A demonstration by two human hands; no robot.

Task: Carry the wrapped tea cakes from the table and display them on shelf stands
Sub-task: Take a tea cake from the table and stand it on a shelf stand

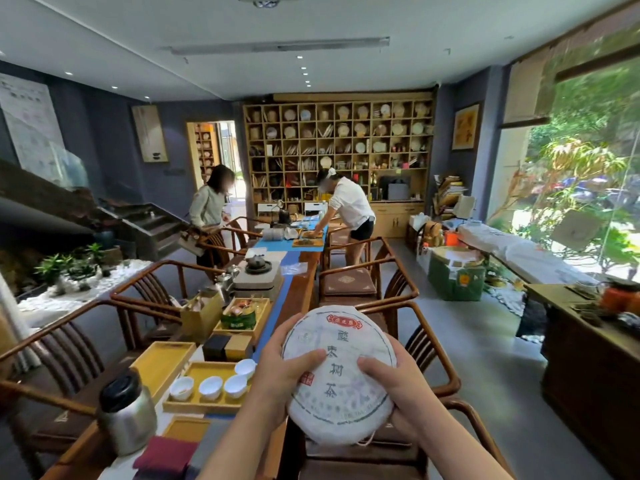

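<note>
Both hands hold the round tea cake [341, 372] up over the counter [298, 289], left hand [277, 372] and right hand [398, 386] curled on its sides, which looks best, since it seems stiff, a bit heavy, with thin paper that could tear.

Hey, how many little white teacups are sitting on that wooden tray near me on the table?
4. Three stand in a row on the wooden tray: left cup, middle cup, right cup. A fourth cup sits behind them at the tray's far right corner. None looks hidden.
</note>
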